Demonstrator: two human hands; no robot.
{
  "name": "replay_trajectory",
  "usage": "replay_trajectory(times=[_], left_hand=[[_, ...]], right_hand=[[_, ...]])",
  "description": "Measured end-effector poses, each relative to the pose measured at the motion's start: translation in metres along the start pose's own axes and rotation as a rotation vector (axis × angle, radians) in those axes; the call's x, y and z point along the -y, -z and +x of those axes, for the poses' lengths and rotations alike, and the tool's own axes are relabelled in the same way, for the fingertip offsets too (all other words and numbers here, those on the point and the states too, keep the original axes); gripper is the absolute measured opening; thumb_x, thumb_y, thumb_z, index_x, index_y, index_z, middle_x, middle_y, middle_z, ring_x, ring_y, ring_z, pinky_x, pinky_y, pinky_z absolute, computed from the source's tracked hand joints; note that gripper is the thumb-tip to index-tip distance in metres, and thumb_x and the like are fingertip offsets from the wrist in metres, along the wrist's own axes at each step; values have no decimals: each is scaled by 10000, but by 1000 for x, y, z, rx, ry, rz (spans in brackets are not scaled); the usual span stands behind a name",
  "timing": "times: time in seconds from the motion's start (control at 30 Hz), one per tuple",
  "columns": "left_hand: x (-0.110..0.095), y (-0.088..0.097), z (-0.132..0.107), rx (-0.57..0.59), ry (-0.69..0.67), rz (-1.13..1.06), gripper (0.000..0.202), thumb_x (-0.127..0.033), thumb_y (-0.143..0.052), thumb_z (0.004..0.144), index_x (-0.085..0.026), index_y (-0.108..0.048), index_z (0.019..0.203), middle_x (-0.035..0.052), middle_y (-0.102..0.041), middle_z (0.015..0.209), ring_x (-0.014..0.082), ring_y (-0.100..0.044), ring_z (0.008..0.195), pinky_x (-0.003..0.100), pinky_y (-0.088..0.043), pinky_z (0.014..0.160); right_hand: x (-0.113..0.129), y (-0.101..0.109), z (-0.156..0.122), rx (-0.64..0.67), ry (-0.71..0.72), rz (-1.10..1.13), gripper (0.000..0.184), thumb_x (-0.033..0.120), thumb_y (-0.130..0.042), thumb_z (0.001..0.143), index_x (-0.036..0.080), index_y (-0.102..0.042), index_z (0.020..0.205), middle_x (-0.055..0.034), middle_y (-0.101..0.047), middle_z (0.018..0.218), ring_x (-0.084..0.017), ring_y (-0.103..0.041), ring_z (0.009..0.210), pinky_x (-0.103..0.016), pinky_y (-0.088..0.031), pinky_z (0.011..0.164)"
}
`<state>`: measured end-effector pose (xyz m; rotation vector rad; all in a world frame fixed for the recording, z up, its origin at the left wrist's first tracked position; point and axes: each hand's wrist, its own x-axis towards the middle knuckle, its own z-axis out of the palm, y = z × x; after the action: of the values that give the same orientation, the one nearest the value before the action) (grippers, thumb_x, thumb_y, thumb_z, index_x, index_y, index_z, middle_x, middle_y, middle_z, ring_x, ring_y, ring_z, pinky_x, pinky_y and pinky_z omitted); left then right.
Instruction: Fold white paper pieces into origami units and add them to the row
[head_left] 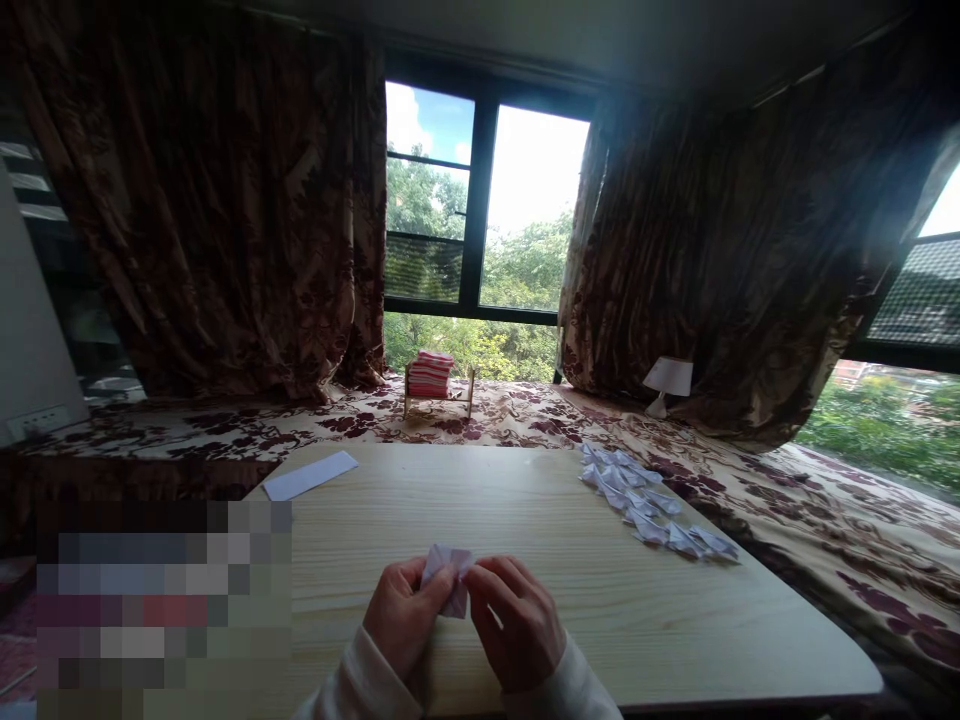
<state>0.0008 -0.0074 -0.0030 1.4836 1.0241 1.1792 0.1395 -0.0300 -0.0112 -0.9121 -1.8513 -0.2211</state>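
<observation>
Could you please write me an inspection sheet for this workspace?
Surface: pale wood-grain table; its left side is partly hidden by pixelation.
Job's things: folded paper between the hands; white paper strip at the far left; cluster of folded white pieces along the right edge.
Clutter: small rack with a red-and-white stack, and a lamp, both beyond the table.
Hands: left hand pinches the folded paper; right hand is at its right edge, grip unclear.
Cables: nothing seen for certain.
Surroundings: patterned curtains, windows, cloth-covered ledge.
</observation>
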Motion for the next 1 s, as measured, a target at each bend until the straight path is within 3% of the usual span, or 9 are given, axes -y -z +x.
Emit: replay_trajectory(times=[0.17, 0.33, 0.47, 0.53, 0.77, 0.9, 1.0], left_hand=[[0, 0, -2, -7, -14, 18, 290, -360, -558, 719, -103, -607, 592, 3, -529, 511, 128, -451, 522, 234, -362, 515], [-2, -1, -2, -29, -67, 72, 231, -299, -540, 748, -114, -657, 676, 24, -583, 615, 145, -493, 600, 237, -393, 569], [-4, -1, -3, -39, -110, 112, 201, -279, -551, 744, -128, -663, 673, 37, -605, 649, 169, -527, 654, 248, -413, 620], [-4, -2, -4, -39, -129, 127, 189, -266, -551, 741, -129, -671, 688, 46, -621, 672, 181, -548, 679, 255, -424, 640], [-4, -3, -3, -3, -114, 115, 214, -276, -535, 756, -124, -669, 686, 25, -607, 617, 151, -528, 601, 229, -410, 560], [-7, -3, -5, 32, -113, 91, 217, -284, -539, 756, -122, -684, 757, 36, -630, 657, 158, -539, 630, 232, -416, 579], [-10, -3, -8, 16, -152, 105, 187, -262, -561, 733, -125, -686, 710, 47, -629, 672, 174, -547, 672, 246, -418, 625]], right_hand=[[1, -2, -1, -1, -52, 85, 191, 70, -450, 797, 190, -598, 799, -45, -606, 717, -159, -556, 680, -254, -459, 620], [-3, -2, 0, -32, -294, 251, 132, 181, -465, 816, 175, -580, 752, -28, -580, 672, -136, -553, 614, -222, -447, 553], [-8, -5, -1, 94, -459, 280, 270, 289, -439, 844, 171, -543, 625, -3, -528, 569, -119, -508, 527, -211, -411, 501], [-10, -8, -2, 128, -500, 304, 240, 297, -471, 820, 167, -539, 630, 0, -527, 568, -116, -495, 518, -209, -402, 492], [-8, -10, -6, 122, -511, 365, 171, 256, -494, 777, 179, -474, 625, 25, -467, 549, -106, -440, 503, -213, -381, 496], [-8, -9, -5, 130, -500, 363, 186, 257, -480, 786, 186, -451, 618, 32, -439, 545, -106, -421, 508, -216, -363, 498], [-6, -8, -5, 157, -486, 350, 200, 253, -462, 792, 192, -424, 606, 37, -412, 542, -109, -405, 514, -223, -352, 505]])
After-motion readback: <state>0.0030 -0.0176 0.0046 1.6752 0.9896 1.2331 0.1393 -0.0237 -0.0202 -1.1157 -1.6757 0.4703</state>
